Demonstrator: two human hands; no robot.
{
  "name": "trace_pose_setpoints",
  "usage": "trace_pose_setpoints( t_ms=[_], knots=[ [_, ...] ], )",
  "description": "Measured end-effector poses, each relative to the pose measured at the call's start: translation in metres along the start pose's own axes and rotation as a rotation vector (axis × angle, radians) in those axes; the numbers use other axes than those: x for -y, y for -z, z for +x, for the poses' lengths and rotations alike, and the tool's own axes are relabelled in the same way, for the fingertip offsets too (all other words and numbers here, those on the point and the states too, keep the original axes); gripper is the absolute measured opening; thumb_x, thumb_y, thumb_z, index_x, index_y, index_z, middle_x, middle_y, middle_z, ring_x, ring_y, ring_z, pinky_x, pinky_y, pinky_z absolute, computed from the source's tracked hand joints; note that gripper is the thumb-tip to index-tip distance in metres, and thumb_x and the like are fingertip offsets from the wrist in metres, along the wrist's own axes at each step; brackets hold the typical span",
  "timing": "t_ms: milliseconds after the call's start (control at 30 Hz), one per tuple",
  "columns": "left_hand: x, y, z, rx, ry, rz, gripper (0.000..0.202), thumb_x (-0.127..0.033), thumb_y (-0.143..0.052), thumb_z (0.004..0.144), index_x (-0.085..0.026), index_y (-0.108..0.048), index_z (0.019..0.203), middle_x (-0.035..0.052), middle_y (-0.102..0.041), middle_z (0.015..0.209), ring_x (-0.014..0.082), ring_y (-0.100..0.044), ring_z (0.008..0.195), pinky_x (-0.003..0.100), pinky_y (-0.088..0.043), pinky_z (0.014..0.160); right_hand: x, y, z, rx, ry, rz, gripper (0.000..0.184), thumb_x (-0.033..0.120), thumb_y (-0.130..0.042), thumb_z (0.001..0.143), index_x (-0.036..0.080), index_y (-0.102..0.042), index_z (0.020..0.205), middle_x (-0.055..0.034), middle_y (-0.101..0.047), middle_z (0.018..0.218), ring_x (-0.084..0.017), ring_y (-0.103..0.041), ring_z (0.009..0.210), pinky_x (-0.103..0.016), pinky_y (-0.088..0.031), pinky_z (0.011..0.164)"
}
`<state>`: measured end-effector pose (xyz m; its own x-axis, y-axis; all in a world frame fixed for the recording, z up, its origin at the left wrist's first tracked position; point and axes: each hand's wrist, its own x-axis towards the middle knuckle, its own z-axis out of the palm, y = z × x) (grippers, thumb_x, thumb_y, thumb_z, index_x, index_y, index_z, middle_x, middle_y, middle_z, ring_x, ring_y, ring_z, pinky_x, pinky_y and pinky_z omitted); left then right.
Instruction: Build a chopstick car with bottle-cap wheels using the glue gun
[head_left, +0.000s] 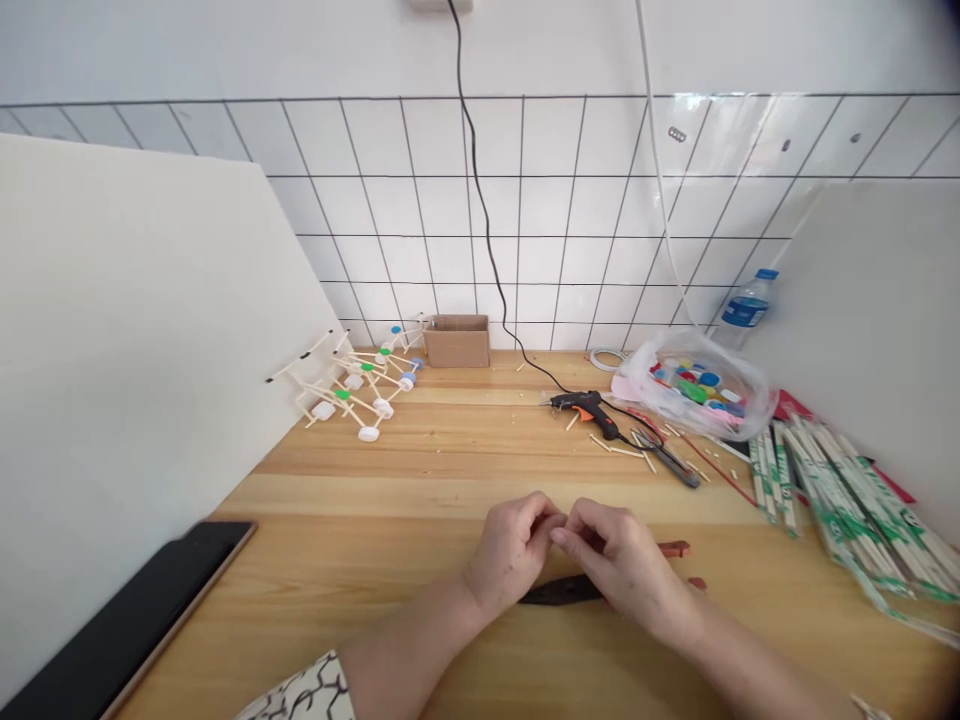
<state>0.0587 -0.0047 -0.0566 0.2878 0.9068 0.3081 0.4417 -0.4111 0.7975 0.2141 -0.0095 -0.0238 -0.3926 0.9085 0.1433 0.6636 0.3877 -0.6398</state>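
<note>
My left hand [514,555] and my right hand [626,565] meet above the front of the table, fingertips pinched and touching each other. Whatever they grip between them is hidden by the fingers or too small to make out. Under my right hand lies a cutting tool [559,591] with dark jaws and reddish handles, partly covered by that hand. Beyond the hands, a black glue gun [589,408] with an orange trigger rests on its side, its cord running up the wall. Short cut stick pieces [626,452] and a grey utility knife [675,465] lie close to it.
Stick models with bottle-cap wheels [367,390] stand at the back left near a cardboard box [457,343]. On the right are a bag of coloured caps [697,385], wrapped chopsticks [862,500] and a water bottle [746,308]. A black flat device [127,620] lies front left.
</note>
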Motion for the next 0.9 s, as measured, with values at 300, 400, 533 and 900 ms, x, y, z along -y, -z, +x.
trace_pose_setpoints(
  t_ms=[300, 400, 533, 900],
  knots=[
    [0.006, 0.0, 0.002, -0.015, 0.002, 0.122, 0.037, -0.03, -0.041, 0.088, -0.018, -0.036, 0.054, -0.0059, -0.029, 0.051, 0.0082, -0.03, 0.048, 0.021, -0.025, 0.048, -0.024, 0.046, 0.035, -0.023, -0.054, -0.281, 0.027, 0.029, -0.044, 0.082, 0.019, -0.048, 0.057, 0.0009, -0.052, 0.052, -0.012, -0.044, 0.049, -0.023, -0.027, 0.049],
    [0.006, 0.002, 0.003, -0.033, -0.001, 0.145, 0.032, -0.026, -0.037, 0.09, -0.018, -0.042, 0.06, -0.0041, -0.037, 0.054, 0.0099, -0.037, 0.052, 0.021, -0.03, 0.051, -0.049, 0.063, 0.052, -0.093, -0.107, -0.3, 0.014, 0.019, -0.044, 0.078, 0.019, -0.055, 0.069, -0.0021, -0.059, 0.063, -0.015, -0.051, 0.058, -0.024, -0.032, 0.054],
    [0.014, 0.002, 0.003, -0.053, -0.048, 0.195, 0.021, -0.021, -0.034, 0.09, -0.019, -0.054, 0.086, 0.0004, -0.054, 0.065, 0.0138, -0.052, 0.063, 0.024, -0.039, 0.06, -0.083, 0.073, 0.059, -0.195, -0.151, -0.294, 0.02, 0.012, -0.04, 0.078, 0.018, -0.057, 0.086, -0.0055, -0.064, 0.081, -0.018, -0.057, 0.073, -0.027, -0.038, 0.063],
    [0.031, -0.004, -0.001, -0.037, -0.081, 0.228, 0.014, -0.022, -0.045, 0.086, -0.021, -0.055, 0.096, 0.0032, -0.061, 0.077, 0.0143, -0.059, 0.067, 0.024, -0.05, 0.062, -0.119, 0.058, 0.046, -0.158, -0.142, -0.278, 0.014, 0.012, -0.047, 0.073, 0.018, -0.059, 0.075, -0.0026, -0.063, 0.072, -0.015, -0.056, 0.066, -0.026, -0.041, 0.059]
  ],
)
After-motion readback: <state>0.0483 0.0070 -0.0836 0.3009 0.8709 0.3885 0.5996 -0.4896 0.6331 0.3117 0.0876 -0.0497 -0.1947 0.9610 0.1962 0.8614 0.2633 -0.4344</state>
